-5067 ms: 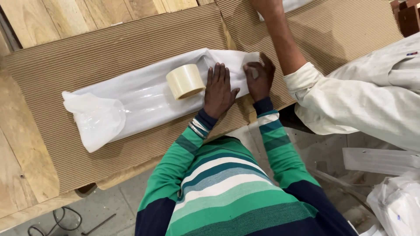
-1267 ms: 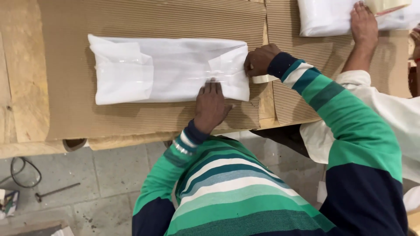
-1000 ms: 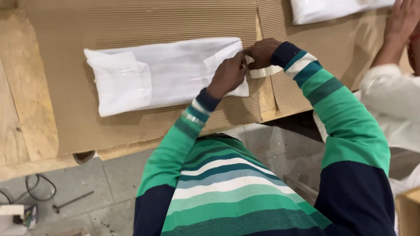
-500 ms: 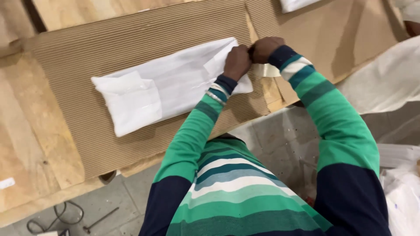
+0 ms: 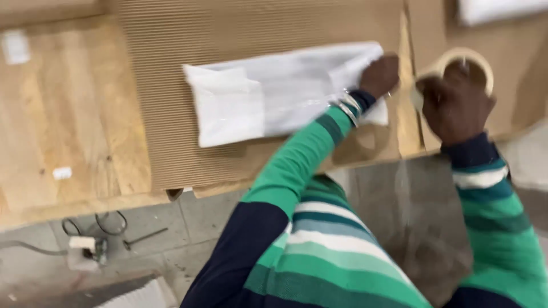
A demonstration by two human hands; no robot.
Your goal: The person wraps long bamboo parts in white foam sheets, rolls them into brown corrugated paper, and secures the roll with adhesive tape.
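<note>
the left hand [image 5: 381, 74] lies curled on the right end of the white package [image 5: 279, 94], which rests on the corrugated cardboard [image 5: 160, 131]. the right hand [image 5: 454, 102] grips a tape roll [image 5: 456, 65], lifted just right of the package.

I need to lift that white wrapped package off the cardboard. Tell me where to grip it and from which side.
Take the white wrapped package across its narrow width near the middle, coming from above with the grip spanning its two long edges. It lies flat and long on the corrugated cardboard, so the ends would probably sag. The left hand presses its right end, and the right hand holds the tape roll just beyond, so that side is crowded.
</note>
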